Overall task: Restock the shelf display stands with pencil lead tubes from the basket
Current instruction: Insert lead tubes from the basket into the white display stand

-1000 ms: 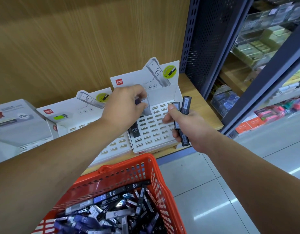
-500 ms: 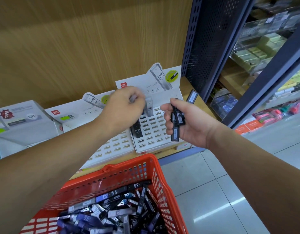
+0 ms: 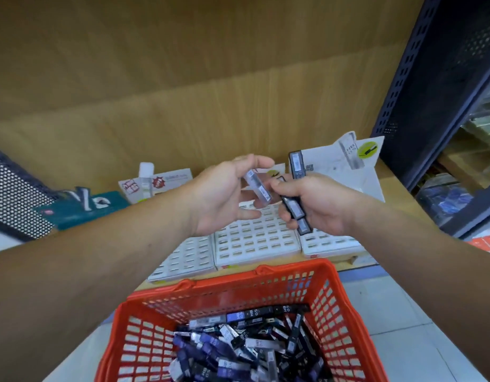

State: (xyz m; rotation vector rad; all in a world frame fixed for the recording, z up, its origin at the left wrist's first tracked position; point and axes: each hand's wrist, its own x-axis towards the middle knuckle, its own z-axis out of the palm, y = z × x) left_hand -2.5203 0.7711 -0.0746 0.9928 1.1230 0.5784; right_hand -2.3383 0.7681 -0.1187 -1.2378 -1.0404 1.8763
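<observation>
**My arms and hands: bare skin only**

Both forearms are bare right up to the frame edge. Left forearm (image 3: pixel 100 257) comes in from the lower left, right forearm (image 3: pixel 417 257) from the lower right. The wide lens makes both look thick near the camera and narrow toward the wrists. Left hand (image 3: pixel 224 197) and right hand (image 3: pixel 318 205) are bare too. Left thumbnail looks short. Finer detail is motion-blurred, can't read it.

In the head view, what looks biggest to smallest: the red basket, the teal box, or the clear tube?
Basket: largest, though also nearest the camera.
Teal box: next.
Clear tube, held in the left hand: smallest.
</observation>
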